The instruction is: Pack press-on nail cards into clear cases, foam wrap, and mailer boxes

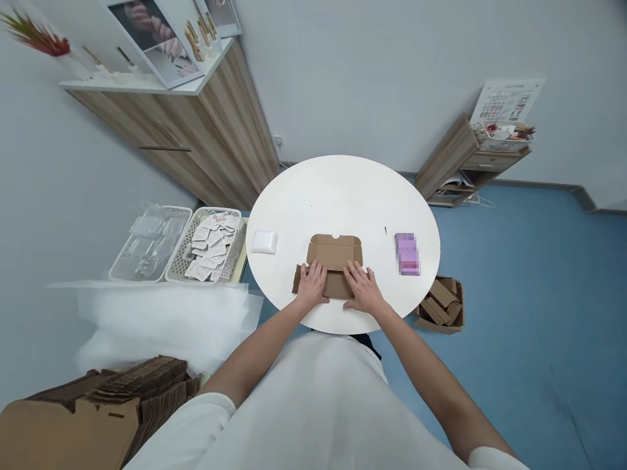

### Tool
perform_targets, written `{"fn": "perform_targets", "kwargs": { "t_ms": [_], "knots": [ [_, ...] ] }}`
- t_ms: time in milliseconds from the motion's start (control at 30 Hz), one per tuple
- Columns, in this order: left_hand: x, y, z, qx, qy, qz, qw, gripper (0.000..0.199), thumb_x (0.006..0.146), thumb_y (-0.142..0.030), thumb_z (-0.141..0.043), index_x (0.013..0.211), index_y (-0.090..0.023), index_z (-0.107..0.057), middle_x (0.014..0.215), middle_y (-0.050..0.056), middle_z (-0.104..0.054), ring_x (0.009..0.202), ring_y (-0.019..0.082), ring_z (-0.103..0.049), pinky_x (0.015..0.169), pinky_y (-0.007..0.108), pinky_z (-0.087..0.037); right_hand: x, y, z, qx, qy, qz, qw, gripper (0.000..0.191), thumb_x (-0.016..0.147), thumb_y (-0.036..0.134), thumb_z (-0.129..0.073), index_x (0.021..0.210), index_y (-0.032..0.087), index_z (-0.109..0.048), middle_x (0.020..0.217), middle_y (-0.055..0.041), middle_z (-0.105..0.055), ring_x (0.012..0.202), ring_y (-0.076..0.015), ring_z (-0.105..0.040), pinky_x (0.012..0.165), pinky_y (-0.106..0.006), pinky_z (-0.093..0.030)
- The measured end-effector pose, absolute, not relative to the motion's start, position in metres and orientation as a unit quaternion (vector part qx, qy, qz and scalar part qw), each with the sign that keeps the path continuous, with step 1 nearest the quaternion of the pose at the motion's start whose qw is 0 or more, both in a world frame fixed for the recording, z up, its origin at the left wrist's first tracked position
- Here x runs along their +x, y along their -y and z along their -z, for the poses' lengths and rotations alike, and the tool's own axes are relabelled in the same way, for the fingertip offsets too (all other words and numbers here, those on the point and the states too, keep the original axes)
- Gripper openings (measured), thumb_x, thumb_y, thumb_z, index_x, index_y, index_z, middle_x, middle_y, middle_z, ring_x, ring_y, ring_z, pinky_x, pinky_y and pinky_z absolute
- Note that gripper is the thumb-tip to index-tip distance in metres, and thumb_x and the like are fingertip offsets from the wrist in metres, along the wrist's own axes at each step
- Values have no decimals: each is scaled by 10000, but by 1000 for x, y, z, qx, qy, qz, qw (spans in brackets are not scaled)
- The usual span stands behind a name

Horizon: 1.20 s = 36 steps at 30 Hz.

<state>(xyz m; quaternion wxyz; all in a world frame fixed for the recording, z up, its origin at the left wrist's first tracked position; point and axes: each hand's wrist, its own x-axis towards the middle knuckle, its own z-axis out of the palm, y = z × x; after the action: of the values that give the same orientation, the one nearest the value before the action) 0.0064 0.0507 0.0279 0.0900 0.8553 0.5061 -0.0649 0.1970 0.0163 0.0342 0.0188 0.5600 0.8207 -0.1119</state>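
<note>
A brown cardboard box blank (336, 252) lies unfolded on the round white table (343, 189), its notched flap pointing away from me. My left hand (312, 284) rests on its left part with fingers spread. On the right part lies my right hand (363, 288), fingers also apart, the thumb near the table's front edge. Both palms face down and neither hand grips anything. To the left on the table is a small white packet (264, 241). A purple box (407, 254), partly pixelated, lies to the right.
Left of the table stand white baskets, one with printed cards (210, 245), one with clear plastic packs (151, 241). White sheets (171, 320) and stacked cardboard (73, 424) lie nearer. A carton of cardboard pieces (443, 303) stands on the floor at right.
</note>
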Motion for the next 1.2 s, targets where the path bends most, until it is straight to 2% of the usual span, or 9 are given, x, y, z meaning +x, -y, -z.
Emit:
{"fn": "perform_targets", "kwargs": {
  "t_ms": [100, 200, 300, 433, 600, 733, 867, 1067, 1200],
  "knots": [
    [5, -49, -31, 858, -498, 64, 109, 1053, 457, -506, -723, 1330, -130, -271, 1347, 183, -330, 1312, 357, -50, 1033, 534, 44, 188, -20, -25, 571, -806, 136, 72, 1100, 531, 527, -666, 1386, 165, -75, 1452, -120, -126, 1328, -305, -41, 1034, -504, -40],
    [-9, -39, -34, 846, -511, 44, 145, 1150, 416, -550, -725, 1358, -155, -197, 1427, 162, -180, 1315, 365, 23, 1032, 532, 25, 183, -24, -19, 598, -783, 148, 87, 1060, 561, 439, -671, 1385, 182, -56, 1448, -112, -148, 1326, -291, -71, 1030, -518, -45],
    [-36, -21, -29, 758, -620, 0, 201, 1126, 499, -619, -653, 1373, -171, -102, 1454, 160, -52, 1314, 374, 22, 1022, 538, -71, 181, -24, -17, 609, -772, 160, 86, 1047, 572, 380, -676, 1384, 197, -40, 1448, -96, -151, 1326, -273, -84, 1022, -527, -80],
    [-70, -4, -10, 643, -685, -70, 334, 866, 681, -463, -590, 1347, -118, -156, 1372, 184, -300, 1268, 303, -270, 981, 409, -289, 178, -20, -17, 610, -767, 182, 74, 1055, 569, 366, -688, 1383, 200, -38, 1453, -93, -131, 1330, -257, -69, 1013, -490, -163],
    [-74, -12, 5, 604, -665, -175, 402, 553, 728, -204, -549, 1246, -159, -359, 1127, 96, -564, 1031, 198, -529, 837, 296, -425, 171, -15, -20, 605, -767, 203, 68, 1054, 582, 389, -687, 1384, 204, -27, 1454, -101, -120, 1335, -247, -54, 985, -436, -251],
    [-64, -18, 1, 585, -688, -205, 378, 393, 731, -217, -554, 1114, -161, -487, 1017, 88, -599, 945, 202, -555, 785, 308, -442, 167, -13, -22, 606, -764, 208, 74, 1047, 585, 378, -686, 1385, 193, -35, 1454, -102, -122, 1335, -241, -60, 979, -423, -277],
    [-56, -14, -5, 601, -672, -227, 368, 395, 736, -230, -554, 1118, -151, -488, 1015, 94, -572, 880, 178, -563, 771, 299, -444, 163, -12, -21, 615, -756, 209, 73, 1048, 579, 377, -690, 1385, 204, -43, 1457, -87, -113, 1332, -255, -66, 979, -432, -281],
    [-45, -8, -9, 632, -634, -192, 401, 664, 655, -434, -643, 1218, -168, -411, 1123, 119, -505, 955, 203, -533, 767, 297, -441, 158, -9, -16, 615, -758, 204, 74, 1044, 583, 352, -691, 1385, 182, -44, 1463, -88, -83, 1334, -246, -58, 978, -412, -291],
    [-45, -15, -7, 634, -646, -138, 403, 437, 801, -447, -452, 1132, -162, -488, 1056, 108, -572, 959, 205, -544, 767, 296, -425, 156, -8, -12, 606, -765, 205, 76, 1060, 581, 355, -692, 1387, 179, -26, 1467, -88, -55, 1337, -252, -37, 1005, -409, -254]
  ]
}}
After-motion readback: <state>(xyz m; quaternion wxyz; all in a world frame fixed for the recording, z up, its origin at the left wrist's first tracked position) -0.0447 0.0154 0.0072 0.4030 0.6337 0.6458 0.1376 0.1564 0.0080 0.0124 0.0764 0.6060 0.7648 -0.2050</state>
